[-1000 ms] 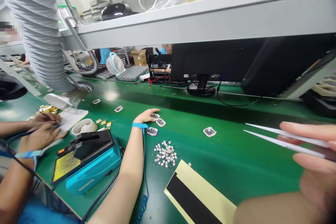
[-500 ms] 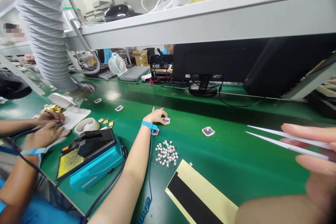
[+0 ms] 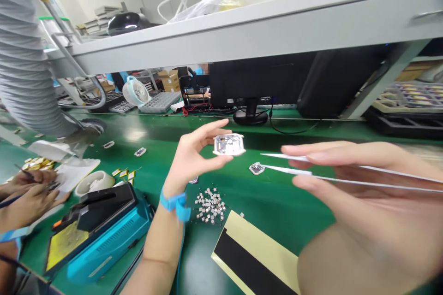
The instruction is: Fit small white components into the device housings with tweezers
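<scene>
My left hand [image 3: 190, 150] is raised over the green bench, pinching a small white-framed housing with a circuit board inside [image 3: 229, 145] between thumb and fingers. White tweezers [image 3: 285, 169] are held in my right hand [image 3: 353, 170], with their tips apart and pointing left at the housing; nothing sits between them. Behind the lower tip, a second housing [image 3: 256, 168] lies on the bench. Below my left hand is a heap of small silvery square parts with short leads [image 3: 210, 206]. A blue strap [image 3: 173, 200] circles my left wrist.
A pale yellow sheet with a black strip [image 3: 266, 239] lies in front. To the left stand a blue soldering station [image 3: 107, 239], a white bowl [image 3: 81, 186] and a co-worker's hands [image 3: 34, 196]. A monitor [image 3: 256, 85] sits behind, under a grey shelf [image 3: 207, 41]. A ribbed duct [image 3: 27, 64] hangs left.
My left hand has lifted the housing off the bench and brought it up. My right hand has moved left with the tweezers, closer to it. The view has swung right.
</scene>
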{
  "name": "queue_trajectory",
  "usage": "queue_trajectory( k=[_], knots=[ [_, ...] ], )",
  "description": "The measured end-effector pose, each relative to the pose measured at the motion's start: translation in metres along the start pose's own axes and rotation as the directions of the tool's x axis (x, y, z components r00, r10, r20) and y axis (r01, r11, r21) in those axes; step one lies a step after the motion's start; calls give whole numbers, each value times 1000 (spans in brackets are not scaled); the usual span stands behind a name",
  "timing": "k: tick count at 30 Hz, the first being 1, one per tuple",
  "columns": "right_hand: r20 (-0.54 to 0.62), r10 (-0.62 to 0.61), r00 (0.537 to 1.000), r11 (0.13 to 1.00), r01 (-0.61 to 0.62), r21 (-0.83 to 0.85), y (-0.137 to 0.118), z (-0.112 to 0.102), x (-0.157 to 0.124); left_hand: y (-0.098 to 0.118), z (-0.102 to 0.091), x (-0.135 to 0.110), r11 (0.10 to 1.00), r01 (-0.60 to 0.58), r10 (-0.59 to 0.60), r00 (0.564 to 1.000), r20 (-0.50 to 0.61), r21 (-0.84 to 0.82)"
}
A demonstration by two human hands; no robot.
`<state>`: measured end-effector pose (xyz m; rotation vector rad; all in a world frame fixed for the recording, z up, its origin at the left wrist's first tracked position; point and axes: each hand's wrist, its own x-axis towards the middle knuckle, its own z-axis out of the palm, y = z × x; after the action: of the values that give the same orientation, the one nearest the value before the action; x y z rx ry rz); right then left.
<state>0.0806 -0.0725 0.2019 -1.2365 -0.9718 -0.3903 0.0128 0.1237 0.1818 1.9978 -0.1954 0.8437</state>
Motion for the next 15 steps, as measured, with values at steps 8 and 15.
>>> queue_trajectory(
  k=[8, 15],
  knots=[
    [279, -50, 959, 988, 6, 157, -4, 2, 1, 54, 25, -34, 977, -85, 94, 995, -38, 194],
    [276, -54, 960, 983, 2, 185, -9, 4, 2, 58, 22, -38, 957, -74, 99, 992, -76, 282]
  ],
)
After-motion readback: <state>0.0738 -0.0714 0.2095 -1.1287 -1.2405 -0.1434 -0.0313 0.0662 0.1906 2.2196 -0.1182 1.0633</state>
